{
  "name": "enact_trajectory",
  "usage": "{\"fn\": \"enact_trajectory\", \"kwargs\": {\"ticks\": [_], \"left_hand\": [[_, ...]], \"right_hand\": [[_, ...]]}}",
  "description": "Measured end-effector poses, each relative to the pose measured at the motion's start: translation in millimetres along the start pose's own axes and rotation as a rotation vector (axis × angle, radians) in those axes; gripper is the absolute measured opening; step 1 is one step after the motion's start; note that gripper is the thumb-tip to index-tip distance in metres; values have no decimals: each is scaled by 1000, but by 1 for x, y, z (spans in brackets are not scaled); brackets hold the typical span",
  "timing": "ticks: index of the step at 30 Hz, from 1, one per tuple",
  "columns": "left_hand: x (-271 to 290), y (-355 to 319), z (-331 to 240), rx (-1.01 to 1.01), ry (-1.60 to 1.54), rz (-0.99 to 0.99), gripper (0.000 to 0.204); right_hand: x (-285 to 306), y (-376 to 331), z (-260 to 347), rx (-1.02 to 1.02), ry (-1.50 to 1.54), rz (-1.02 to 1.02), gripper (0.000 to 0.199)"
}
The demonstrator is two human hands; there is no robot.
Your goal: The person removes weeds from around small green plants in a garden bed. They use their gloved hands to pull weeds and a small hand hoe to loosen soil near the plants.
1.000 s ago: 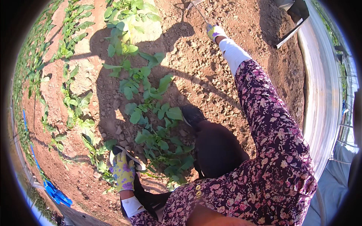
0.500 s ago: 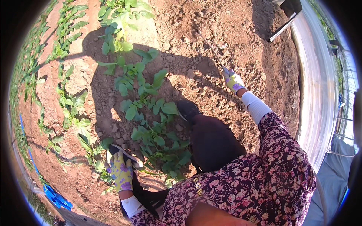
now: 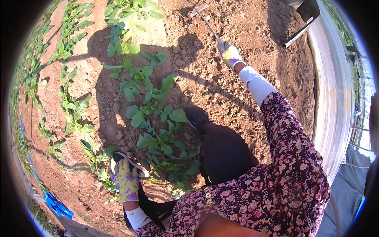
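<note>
Half a second earlier my right hand [image 3: 230,54] was lower in the frame, near my knee; now it had swung back up toward the top middle, arm stretched out. Its fingers were wrapped tight around the thin handle of a little hoe [image 3: 205,19], and the metal blade [image 3: 198,9] sat on the crumbly dirt [image 3: 237,94] near the top edge. My left hand [image 3: 126,181] had not moved. It was at the lower left, in a yellow flowered glove, curled over the toe of my shoe [image 3: 130,162], right beside the green plants [image 3: 158,130] that ran up the middle of the frame.

My dark knee [image 3: 223,154] was bent just right of those plants. A white plastic sheet [image 3: 335,110] curved down the right side.

I think a hard pull could go wrong here. If the blade came back too far left, it could cut the plant stems. If it came straight back, it could hit my shoe tip [image 3: 196,116].
</note>
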State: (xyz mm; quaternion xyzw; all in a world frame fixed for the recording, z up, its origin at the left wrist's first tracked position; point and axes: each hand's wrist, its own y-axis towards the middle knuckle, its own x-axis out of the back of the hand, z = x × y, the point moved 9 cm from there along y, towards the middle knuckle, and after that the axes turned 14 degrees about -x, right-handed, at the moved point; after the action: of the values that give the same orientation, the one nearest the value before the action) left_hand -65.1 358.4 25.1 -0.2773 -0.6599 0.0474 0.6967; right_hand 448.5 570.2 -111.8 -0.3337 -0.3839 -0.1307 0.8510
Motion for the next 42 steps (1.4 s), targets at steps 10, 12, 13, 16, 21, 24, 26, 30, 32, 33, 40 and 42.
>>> {"fn": "enact_trajectory", "kwargs": {"ticks": [10,12,13,16,21,24,26,30,32,33,40,42], "left_hand": [[-13,31,-8,-44,-53,30,49],[-6,12,4,18,-21,33,49],[-7,17,0,6,-28,32,49],[-7,18,-3,-2,-21,40,49],[-6,18,-9,-51,-5,-18,48],[-2,21,-15,-73,-8,-20,48],[-3,22,-19,-95,-6,-37,48],[4,18,-17,-64,-4,-29,46],[5,22,-20,-57,0,-25,47],[6,22,-21,-56,-6,-28,47],[10,34,-31,-102,-4,-41,47],[8,39,-34,-97,-23,-10,47]], "right_hand": [[-27,138,-5,-19,-419,-98,44],[-47,92,11,-15,-365,-39,49],[-40,89,-13,-59,-261,-42,52],[-47,57,-43,-48,-240,40,51],[-45,-42,-139,-22,-264,33,51],[-42,-108,-209,-176,-197,41,39],[-31,-151,-239,-107,-103,-38,47],[-9,-186,-219,-240,92,16,41],[6,-163,-206,-223,320,-28,38],[20,-143,-187,-188,329,-96,33],[97,62,-75,-188,192,-247,70],[108,96,-50,-205,168,-259,61]]}}
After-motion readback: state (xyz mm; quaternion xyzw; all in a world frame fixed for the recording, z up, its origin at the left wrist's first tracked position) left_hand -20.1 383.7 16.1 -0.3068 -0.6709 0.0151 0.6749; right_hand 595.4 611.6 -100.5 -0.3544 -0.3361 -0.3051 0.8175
